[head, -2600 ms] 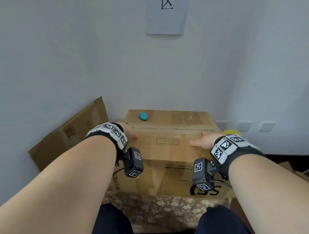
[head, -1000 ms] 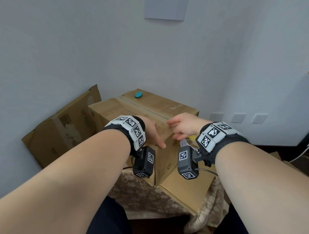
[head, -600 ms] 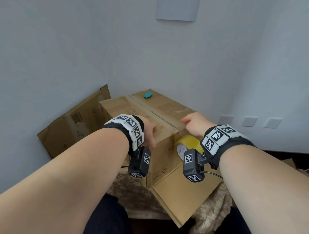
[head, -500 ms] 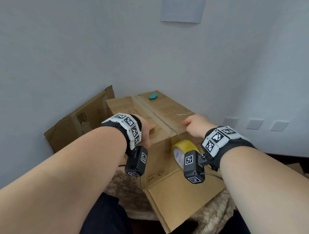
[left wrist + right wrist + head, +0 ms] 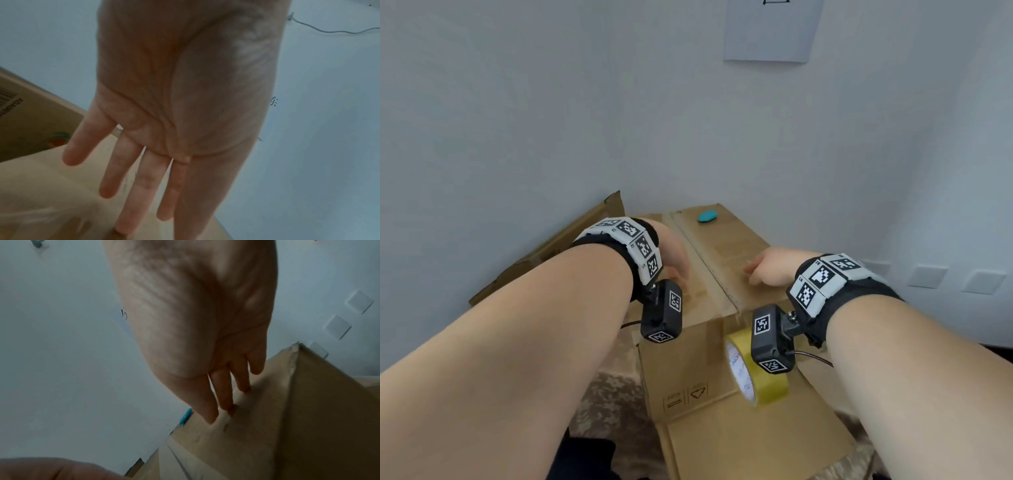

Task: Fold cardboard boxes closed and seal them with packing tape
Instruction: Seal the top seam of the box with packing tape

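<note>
While both palms lie on its closed top flaps, the cardboard box [image 5: 726, 270] stands on a patterned cloth [image 5: 606, 394] in the corner of the room, one end flap hanging open toward the person. The left hand [image 5: 674, 255] rests flat, fingers [image 5: 131, 178] straight and slightly spread, on the flap left of the centre seam; the right hand [image 5: 774, 265] presses its straight fingertips [image 5: 224, 402] on the flap right of it, holding nothing. A yellow tape roll [image 5: 753, 368] stands on edge on the open end flap against the box's near face, and a small teal object [image 5: 707, 216] lies at the top's far edge, with a flattened carton [image 5: 558, 250] leaning on the wall at the left.
</note>
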